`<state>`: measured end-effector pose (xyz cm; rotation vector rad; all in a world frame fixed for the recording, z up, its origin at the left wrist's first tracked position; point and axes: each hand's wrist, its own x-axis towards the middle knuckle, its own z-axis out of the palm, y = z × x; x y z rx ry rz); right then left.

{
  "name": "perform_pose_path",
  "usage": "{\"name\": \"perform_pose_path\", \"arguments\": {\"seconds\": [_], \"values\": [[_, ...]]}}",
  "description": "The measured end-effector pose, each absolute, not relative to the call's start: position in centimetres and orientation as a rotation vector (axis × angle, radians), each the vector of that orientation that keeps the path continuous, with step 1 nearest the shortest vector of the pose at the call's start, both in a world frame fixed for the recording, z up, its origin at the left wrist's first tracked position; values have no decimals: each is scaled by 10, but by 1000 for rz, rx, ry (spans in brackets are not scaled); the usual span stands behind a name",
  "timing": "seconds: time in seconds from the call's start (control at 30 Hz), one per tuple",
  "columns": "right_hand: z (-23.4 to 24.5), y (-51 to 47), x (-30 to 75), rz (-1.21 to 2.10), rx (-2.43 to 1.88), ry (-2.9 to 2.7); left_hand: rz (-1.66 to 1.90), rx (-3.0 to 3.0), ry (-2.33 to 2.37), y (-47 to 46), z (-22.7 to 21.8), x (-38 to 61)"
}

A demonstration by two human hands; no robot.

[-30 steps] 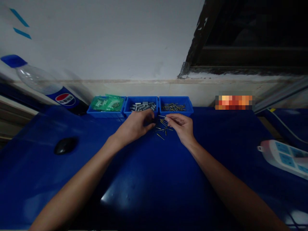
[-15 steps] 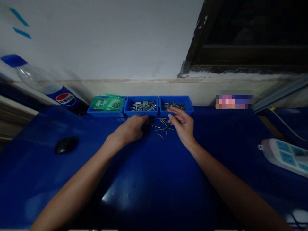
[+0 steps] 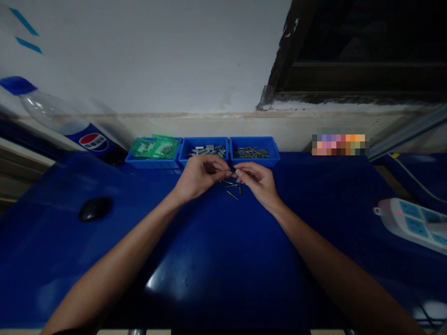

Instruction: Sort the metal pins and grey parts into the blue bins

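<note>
My left hand [image 3: 202,177] and my right hand [image 3: 257,182] meet fingertip to fingertip in front of the bins. Each is closed in a pinch, and whatever sits between the fingers is too small and dark to make out. Below the fingertips several thin brass-coloured pins [image 3: 232,195] lie loose on the blue table. Behind my right hand, a blue bin [image 3: 274,160] holds more long thin metal pins [image 3: 250,152]. Short grey metal pieces [image 3: 209,149] fill the middle blue bin [image 3: 182,158], partly hidden by my left hand.
The left blue bin [image 3: 153,164] holds green plastic bags [image 3: 162,146]. A cola bottle [image 3: 92,139] stands at the back left, with a black mouse [image 3: 94,209] nearer. A white power strip [image 3: 412,223] lies at the right. The wall [image 3: 167,70] rises behind the bins.
My left hand has turned and moved right, up to my right hand. My right hand's fingers have closed into a pinch. Both hands now cover some of the loose pins.
</note>
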<state>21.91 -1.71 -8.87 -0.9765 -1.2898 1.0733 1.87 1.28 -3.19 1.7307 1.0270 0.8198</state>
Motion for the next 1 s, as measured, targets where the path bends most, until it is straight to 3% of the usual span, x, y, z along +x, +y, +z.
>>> {"name": "perform_pose_path", "arguments": {"seconds": [0.27, 0.47, 0.67, 1.0], "values": [[-93, -14, 219, 1114, -927, -1296, 820, 1682, 966, 12, -40, 22], [-95, -12, 220, 1041, -996, -1233, 833, 2047, 1061, 13, -39, 19], [-96, -11, 220, 869, -1060, -1064, 544, 2575, 960, 20, -41, 7], [-93, -12, 221, 887, -1047, -1110, 316, 2699, 930, 18, -46, 6]]}}
